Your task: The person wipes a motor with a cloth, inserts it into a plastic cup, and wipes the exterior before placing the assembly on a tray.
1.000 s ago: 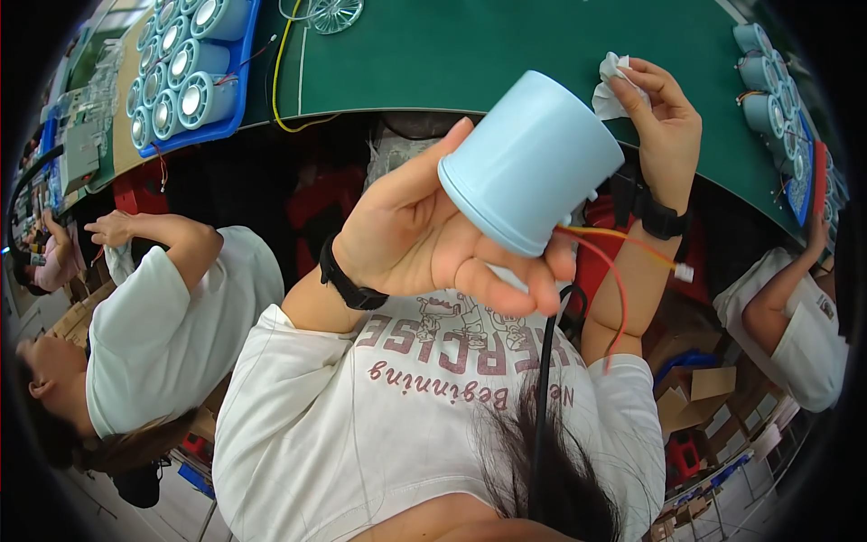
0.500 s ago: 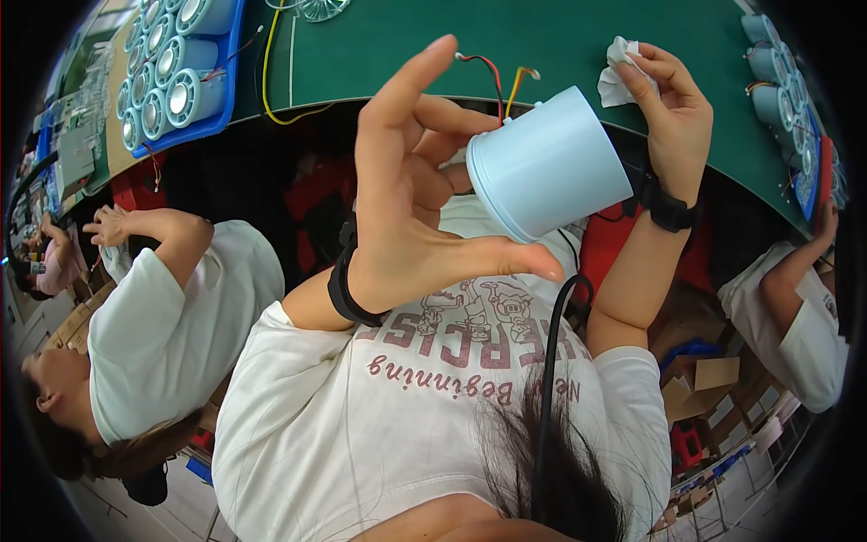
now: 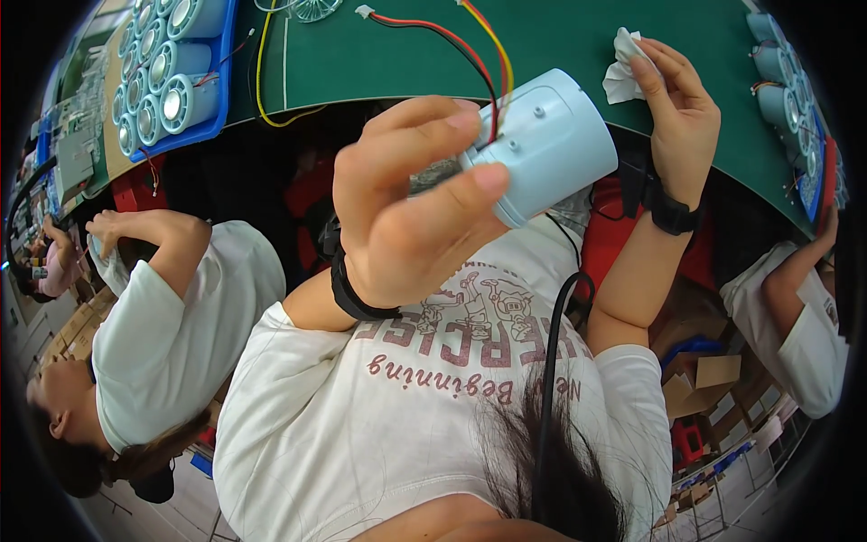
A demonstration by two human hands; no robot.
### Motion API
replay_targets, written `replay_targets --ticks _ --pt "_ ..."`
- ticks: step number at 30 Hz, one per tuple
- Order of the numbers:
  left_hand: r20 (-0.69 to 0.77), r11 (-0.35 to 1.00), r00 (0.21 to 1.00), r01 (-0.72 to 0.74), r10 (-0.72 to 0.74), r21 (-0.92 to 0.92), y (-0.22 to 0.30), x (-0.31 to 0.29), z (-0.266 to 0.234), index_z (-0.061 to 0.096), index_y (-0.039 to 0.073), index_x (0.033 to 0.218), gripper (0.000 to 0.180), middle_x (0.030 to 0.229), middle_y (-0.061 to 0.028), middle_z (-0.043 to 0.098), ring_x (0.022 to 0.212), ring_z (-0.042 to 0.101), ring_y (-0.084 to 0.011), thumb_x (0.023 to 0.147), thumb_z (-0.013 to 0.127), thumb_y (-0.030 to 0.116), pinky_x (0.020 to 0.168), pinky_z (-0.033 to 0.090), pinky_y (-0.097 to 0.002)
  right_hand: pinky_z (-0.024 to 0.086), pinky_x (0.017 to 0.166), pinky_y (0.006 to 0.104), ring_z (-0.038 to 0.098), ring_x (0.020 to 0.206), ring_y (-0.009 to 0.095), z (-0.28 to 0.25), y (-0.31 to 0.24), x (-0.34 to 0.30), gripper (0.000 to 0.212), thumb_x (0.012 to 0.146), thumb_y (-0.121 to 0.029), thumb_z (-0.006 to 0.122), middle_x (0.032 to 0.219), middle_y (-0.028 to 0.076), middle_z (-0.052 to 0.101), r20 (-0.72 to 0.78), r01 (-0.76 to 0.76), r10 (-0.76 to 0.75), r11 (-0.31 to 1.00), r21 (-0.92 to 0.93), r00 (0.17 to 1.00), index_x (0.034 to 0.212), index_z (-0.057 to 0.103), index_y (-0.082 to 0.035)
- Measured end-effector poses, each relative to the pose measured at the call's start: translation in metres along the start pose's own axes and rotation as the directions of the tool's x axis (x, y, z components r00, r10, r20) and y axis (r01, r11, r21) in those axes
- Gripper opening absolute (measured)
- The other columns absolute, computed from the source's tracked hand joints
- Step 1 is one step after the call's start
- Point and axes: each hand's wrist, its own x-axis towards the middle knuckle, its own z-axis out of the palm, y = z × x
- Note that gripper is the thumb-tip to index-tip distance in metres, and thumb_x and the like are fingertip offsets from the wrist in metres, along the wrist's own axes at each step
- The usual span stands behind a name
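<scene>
My left hand (image 3: 411, 203) grips a light-blue plastic cylinder housing (image 3: 564, 135) by its left end, fingers and thumb on either side of the rim. The cylinder is tilted, held in the air near the table's edge, and its side shows small round pegs and a seam. Red, black and yellow wires (image 3: 442, 29) come out at the gripped end and carry white connectors. Off to the right, my right hand (image 3: 682, 113) pinches a crumpled white tissue (image 3: 623, 70) between thumb and fingers, apart from the cylinder.
A blue tray (image 3: 217, 117) full of similar light-blue cylinders stands at the far left of the green table (image 3: 388, 68). Another group of cylinders (image 3: 784, 95) sits at the right. A yellow cable (image 3: 264, 72) lies near the left tray. Co-workers sit on both sides; open cardboard boxes (image 3: 704, 384) stand behind right.
The cylinder has turned in my left hand, bringing its pegs and wires into view. My left fingers and thumb have closed on its end. My right hand has barely shifted.
</scene>
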Motion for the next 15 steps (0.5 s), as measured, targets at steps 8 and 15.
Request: replay_targets --ticks 8,15 --pt "-0.178 0.963 0.954 -0.209 0.239 0.173 0.004 0.012 0.007 0.058 0.013 0.110 0.056 0.115 -0.0148 0.049 0.097 0.058 -0.0350 0.060 0.080 -0.003 0.078 0.055 -0.0379 0.047 0.087 0.0259 0.060 0.098 0.016 -0.005 -0.010 0.006 0.020 0.085 -0.004 0.068 0.110 0.011 0.064 0.030 0.003 -0.002 0.999 -0.034 1.000 0.103 0.068 0.004" --pt "-0.318 0.874 0.930 -0.006 0.183 0.485 -0.024 0.080 -0.073 0.059 0.007 0.112 0.056 0.111 -0.0128 0.054 0.098 0.059 -0.0295 0.061 0.080 -0.001 0.077 0.053 -0.0342 0.047 0.087 0.0283 0.059 0.101 0.019 -0.008 -0.007 0.002 0.017 0.085 0.002 0.065 0.112 0.013 0.060 0.053 -0.048 0.050 0.998 -0.034 0.997 0.102 0.066 0.005"
